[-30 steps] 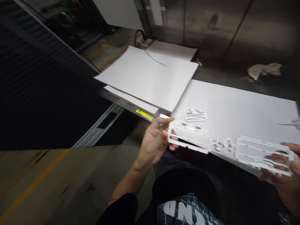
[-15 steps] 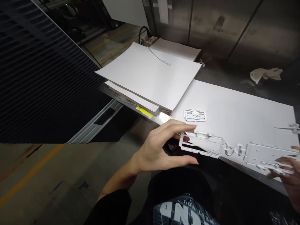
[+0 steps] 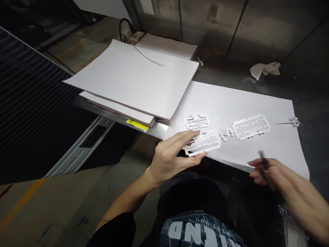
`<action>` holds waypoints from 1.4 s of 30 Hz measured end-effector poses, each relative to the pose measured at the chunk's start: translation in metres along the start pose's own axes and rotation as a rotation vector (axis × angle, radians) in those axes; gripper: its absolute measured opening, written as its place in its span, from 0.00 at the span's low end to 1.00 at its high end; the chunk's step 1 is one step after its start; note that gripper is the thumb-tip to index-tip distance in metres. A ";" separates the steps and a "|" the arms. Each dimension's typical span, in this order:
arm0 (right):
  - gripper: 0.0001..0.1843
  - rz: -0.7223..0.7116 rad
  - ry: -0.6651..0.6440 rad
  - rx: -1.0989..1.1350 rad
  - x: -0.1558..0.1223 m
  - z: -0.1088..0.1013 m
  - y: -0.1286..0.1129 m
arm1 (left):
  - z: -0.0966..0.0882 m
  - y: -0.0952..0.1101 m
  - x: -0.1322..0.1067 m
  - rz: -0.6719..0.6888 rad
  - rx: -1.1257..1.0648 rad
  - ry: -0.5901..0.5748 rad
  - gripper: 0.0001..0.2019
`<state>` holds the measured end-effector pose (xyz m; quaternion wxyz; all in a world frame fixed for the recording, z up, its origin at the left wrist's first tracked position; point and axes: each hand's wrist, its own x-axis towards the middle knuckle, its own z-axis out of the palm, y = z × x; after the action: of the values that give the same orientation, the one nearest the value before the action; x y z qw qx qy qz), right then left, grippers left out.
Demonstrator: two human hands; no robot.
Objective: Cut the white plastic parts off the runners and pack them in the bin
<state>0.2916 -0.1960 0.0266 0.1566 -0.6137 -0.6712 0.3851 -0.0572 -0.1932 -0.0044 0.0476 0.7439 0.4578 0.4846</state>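
My left hand (image 3: 169, 156) grips the near left end of a white plastic molded part (image 3: 218, 143), thumb below and fingers above. The part is two thin rectangular frames joined by a curly runner (image 3: 228, 133); its right frame (image 3: 238, 133) lies over white paper. In my right hand (image 3: 280, 176) is a slim, dark, pen-like tool (image 3: 264, 164), blurred, its tip pointing up. That hand is apart from the part, below and right of it. Just beyond my left fingers lies a small pile of similar white frames (image 3: 196, 122).
A large white sheet (image 3: 269, 103) covers the metal bench. To the left is a stack of white sheets (image 3: 133, 79) with a wire on top. A white glove (image 3: 264, 69), a small bundle of white runners (image 3: 294, 121) and a power socket (image 3: 136, 37) lie farther off.
My right hand has let go of the part's right end and now holds a dark tool. The part has come down toward the paper and turned, and the view has shifted right.
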 end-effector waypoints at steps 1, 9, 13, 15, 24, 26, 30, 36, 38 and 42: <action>0.23 0.025 -0.100 0.016 -0.002 0.009 -0.018 | 0.001 0.001 0.001 0.008 -0.012 0.007 0.24; 0.27 0.002 -0.270 0.073 0.021 0.030 -0.065 | 0.008 0.010 0.002 0.061 -0.041 -0.002 0.26; 0.28 0.010 -0.314 0.112 0.025 0.032 -0.069 | 0.009 0.011 -0.001 0.064 -0.047 -0.011 0.26; 0.29 0.014 -0.309 0.105 0.026 0.033 -0.071 | 0.010 0.010 -0.003 0.066 -0.049 -0.013 0.27; 0.32 -0.058 -0.211 0.011 0.028 0.035 -0.072 | 0.016 0.007 -0.006 0.059 -0.086 -0.022 0.29; 0.30 -0.081 -0.185 -0.019 0.031 0.037 -0.069 | 0.020 0.005 -0.007 0.051 -0.087 -0.030 0.29; 0.30 -0.077 -0.127 -0.026 0.038 0.041 -0.063 | 0.030 -0.001 -0.010 0.018 -0.085 -0.032 0.29; 0.26 -0.043 0.025 0.163 0.046 0.046 -0.064 | 0.036 0.000 -0.011 0.055 -0.114 -0.008 0.30; 0.24 -0.074 0.026 0.190 0.050 0.046 -0.067 | 0.035 0.001 -0.011 0.072 -0.112 -0.024 0.30; 0.25 -0.137 -0.071 0.240 0.056 0.043 -0.071 | 0.032 0.000 -0.010 0.024 -0.141 -0.059 0.29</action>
<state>0.2009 -0.1533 0.0340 0.2310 -0.5294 -0.6656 0.4726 -0.0338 -0.1893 -0.0280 0.1075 0.7580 0.4119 0.4941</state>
